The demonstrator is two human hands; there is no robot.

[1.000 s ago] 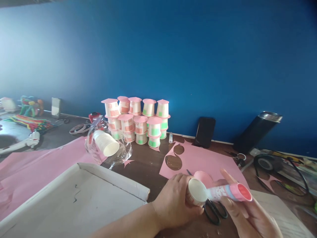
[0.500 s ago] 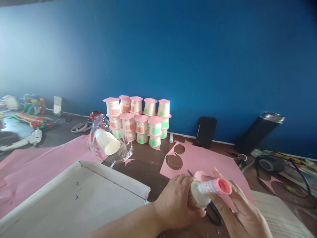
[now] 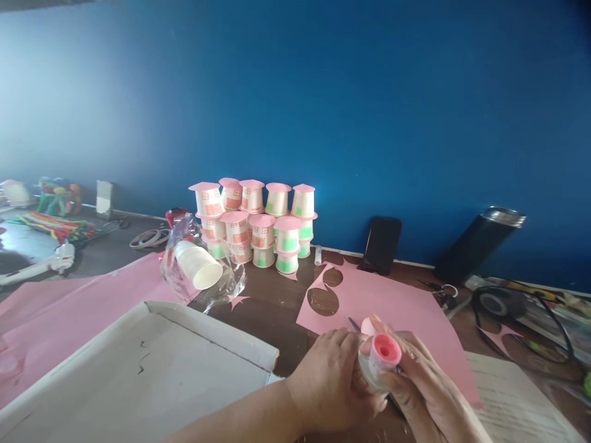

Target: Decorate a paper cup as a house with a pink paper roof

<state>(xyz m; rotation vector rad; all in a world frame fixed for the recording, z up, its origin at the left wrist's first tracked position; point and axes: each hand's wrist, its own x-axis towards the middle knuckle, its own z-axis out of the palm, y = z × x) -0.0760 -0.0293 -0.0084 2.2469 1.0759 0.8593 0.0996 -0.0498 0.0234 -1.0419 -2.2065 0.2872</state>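
Observation:
My left hand (image 3: 330, 384) is wrapped round a small white paper cup (image 3: 369, 376), held low at the front centre with its base turned toward me. My right hand (image 3: 427, 394) grips a pink glue stick (image 3: 386, 351) and presses its tip against the cup's base; the stick's round pink end faces the camera. A pink paper cut-out (image 3: 368, 325) peeks out just behind the cup. Both hands hover over a pink paper sheet (image 3: 392, 304) with round holes cut in it.
A stack of cup houses with pink roofs (image 3: 256, 224) stands at the blue wall. A bagged sleeve of paper cups (image 3: 198, 266) lies left of centre, a white cardboard tray (image 3: 138, 363) at front left. A phone (image 3: 381, 245), a black flask (image 3: 478, 245) and cables (image 3: 521, 314) sit right.
My right hand swung the glue stick from lying sideways to pointing end-on at the cup's base, moving left and closing over the cup. The scissors under my hands are now hidden.

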